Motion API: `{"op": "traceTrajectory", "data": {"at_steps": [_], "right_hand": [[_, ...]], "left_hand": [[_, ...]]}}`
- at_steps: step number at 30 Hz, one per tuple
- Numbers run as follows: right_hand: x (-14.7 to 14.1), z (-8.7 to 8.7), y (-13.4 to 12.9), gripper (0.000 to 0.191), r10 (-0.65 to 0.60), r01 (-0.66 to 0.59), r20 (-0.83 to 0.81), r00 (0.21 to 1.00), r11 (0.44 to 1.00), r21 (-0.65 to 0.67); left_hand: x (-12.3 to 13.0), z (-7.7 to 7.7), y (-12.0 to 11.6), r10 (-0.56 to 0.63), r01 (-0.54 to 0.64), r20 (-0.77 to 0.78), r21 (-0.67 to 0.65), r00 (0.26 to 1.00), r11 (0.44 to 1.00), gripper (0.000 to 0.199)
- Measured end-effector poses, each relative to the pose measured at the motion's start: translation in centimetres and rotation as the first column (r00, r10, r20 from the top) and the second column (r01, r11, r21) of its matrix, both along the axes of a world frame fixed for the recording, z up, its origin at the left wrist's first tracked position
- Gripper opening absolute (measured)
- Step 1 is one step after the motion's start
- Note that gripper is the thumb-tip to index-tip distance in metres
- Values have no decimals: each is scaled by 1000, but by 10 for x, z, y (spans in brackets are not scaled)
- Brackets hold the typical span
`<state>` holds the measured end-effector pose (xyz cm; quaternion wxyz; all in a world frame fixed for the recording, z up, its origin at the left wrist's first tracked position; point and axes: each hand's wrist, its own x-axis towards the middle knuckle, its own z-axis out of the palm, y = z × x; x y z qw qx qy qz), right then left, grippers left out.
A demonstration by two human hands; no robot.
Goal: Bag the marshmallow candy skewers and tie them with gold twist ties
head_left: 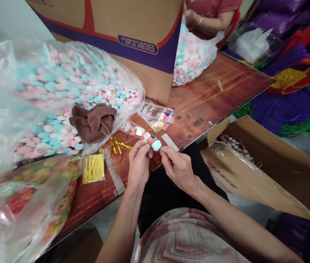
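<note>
**Both hands meet at a candy packet**

Your left fingers pinch the near end of the candy packet, over the worktop edge. Your right fingers are pinched together beside the pale blue candy at that end; what they grip is too small to tell. Farther out lie gold ties, flat packets, a brown cloth and a big candy bag.

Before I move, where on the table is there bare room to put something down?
Bare tabletop shows between the far bag and the table's right edge, scraps aside. Left and centre are crowded: big bag, brown cloth, gold ties, held wrapper.
</note>
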<state>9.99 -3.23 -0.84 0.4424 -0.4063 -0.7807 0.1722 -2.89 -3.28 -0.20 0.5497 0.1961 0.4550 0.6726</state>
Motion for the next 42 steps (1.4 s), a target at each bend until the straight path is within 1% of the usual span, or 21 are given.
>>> {"op": "traceTrajectory", "data": {"at_steps": [2,7,9,12,13,16,18,20,21,23,25,26,27,29,31,33,34,36,38,40,42], "right_hand": [[-2,-1,0,15,-28,28,7,1000,1000,-4],[-4,-2,2,14,24,-23,-14,1000,999,30],[-2,-2,3,13,19,-18,-22,1000,999,48],[0,-3,3,15,37,-37,2,999,999,26],[0,-4,3,16,48,-48,24,999,999,15],[0,-6,3,20,74,-73,101,992,997,-15],[0,-7,2,20,93,-85,91,991,993,-88],[1,-6,2,18,124,-121,0,992,967,-223],[3,-5,2,17,139,-152,-65,988,941,-302],[6,-2,2,18,158,-229,-191,969,866,-444],[9,1,1,21,145,-269,-264,954,806,-527],[10,2,1,23,135,-266,-270,953,797,-542],[11,4,0,24,125,-250,-258,958,806,-537],[10,5,-3,26,113,-193,-193,975,860,-472],[6,6,-5,26,104,-128,-88,991,929,-346],[1,4,-6,27,77,-70,35,996,982,-178],[-2,3,-5,28,57,-49,97,994,995,-89],[-8,0,-3,31,9,-22,190,982,997,70],[-12,-3,0,33,-33,-4,224,974,987,163],[-13,-4,3,33,-28,2,185,982,990,141],[-12,-2,4,29,18,-18,80,997,1000,-7]], "left_hand": [[4,-1,-2,-9,9,11,13,1000,1000,12],[-2,0,-4,19,-17,81,-31,996,999,15],[-6,1,-1,27,-23,89,-47,996,999,22],[-10,2,7,34,-30,109,-35,993,999,37],[-10,2,9,35,-33,123,-23,992,999,38],[-10,3,16,30,-33,166,12,986,999,30],[-10,3,18,25,-32,198,32,980,999,25],[-10,3,19,18,-31,233,51,972,998,24],[-11,3,20,8,-23,256,54,967,998,23],[-11,4,21,-9,-6,304,50,952,999,24],[-10,6,22,-19,6,331,39,943,999,26],[-9,6,22,-20,9,328,35,945,999,27],[-8,7,22,-20,12,314,30,949,999,27],[-4,8,20,-30,25,269,23,963,999,27],[-1,9,19,-47,42,227,29,973,999,26],[1,8,17,-67,60,197,40,978,997,26],[2,7,16,-76,69,187,43,980,997,26],[3,6,15,-92,87,174,37,980,996,25],[3,6,13,-116,114,176,20,978,993,24],[2,7,12,-151,153,204,9,967,988,23],[0,7,12,-188,194,252,4,949,981,24]]}}
